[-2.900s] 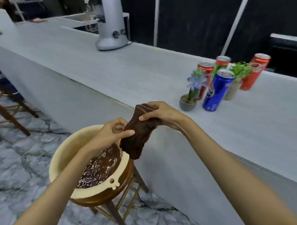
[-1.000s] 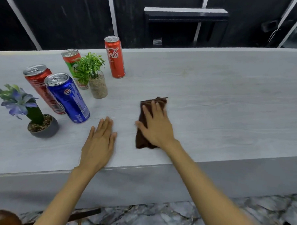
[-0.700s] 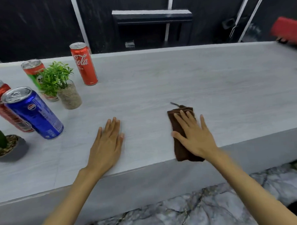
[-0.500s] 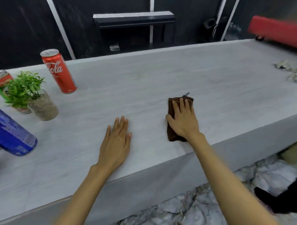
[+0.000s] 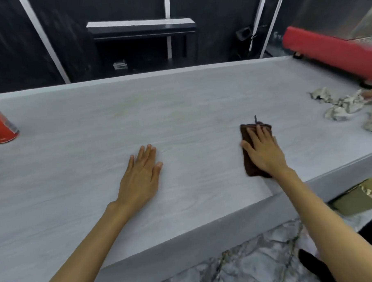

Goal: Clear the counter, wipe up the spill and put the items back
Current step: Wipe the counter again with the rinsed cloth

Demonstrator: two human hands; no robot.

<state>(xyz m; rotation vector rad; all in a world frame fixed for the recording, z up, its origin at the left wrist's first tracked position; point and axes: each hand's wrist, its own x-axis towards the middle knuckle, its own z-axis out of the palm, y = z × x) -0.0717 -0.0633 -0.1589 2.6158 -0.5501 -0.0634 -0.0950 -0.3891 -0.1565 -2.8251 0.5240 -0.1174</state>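
Brown folded cloth (image 5: 249, 168) flat on pale counter (image 5: 179, 111), near front edge.

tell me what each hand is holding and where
Nothing is gripped: the right hand presses flat on the brown cloth, over its middle; the left hand rests on the counter.

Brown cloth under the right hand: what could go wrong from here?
The brown cloth, pressed flat by the right hand, lies near the front edge of the counter; a stroke toward the person might drag it off. A stroke rightward could sweep into the crumpled papers.
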